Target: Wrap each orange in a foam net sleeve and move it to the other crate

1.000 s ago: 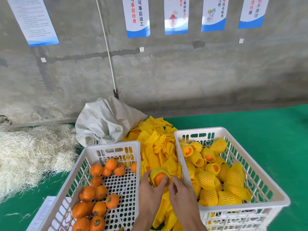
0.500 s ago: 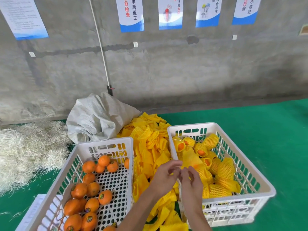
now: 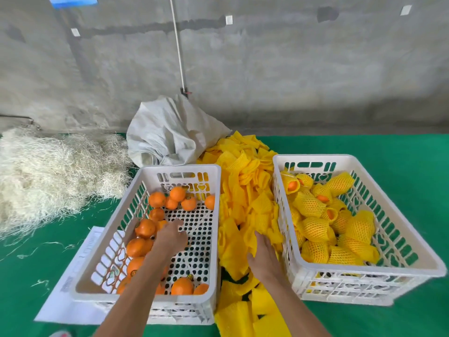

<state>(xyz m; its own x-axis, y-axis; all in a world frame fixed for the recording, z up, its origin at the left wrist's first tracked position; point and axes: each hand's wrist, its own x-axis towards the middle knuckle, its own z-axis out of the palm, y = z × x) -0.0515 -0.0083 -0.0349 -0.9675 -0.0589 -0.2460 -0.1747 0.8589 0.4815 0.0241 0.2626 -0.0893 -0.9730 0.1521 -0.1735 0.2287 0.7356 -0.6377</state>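
Orange bare fruit (image 3: 145, 227) under spread left hand (image 3: 170, 235), right hand (image 3: 263, 254) pressing yellow foam sleeves (image 3: 243, 215), fingers hidden.

I am working in a plain fruit-packing workshop, judging by the bare concrete wall (image 3: 267, 69) at twelve o'clock, the green matting (image 3: 401, 152) underfoot, two white plastic crates (image 3: 150, 299) of oranges (image 3: 156, 199), a heap of yellow foam net sleeves (image 3: 243, 181) between them, a woven sack (image 3: 170, 135) and packing straw (image 3: 48, 171) at ten o'clock.
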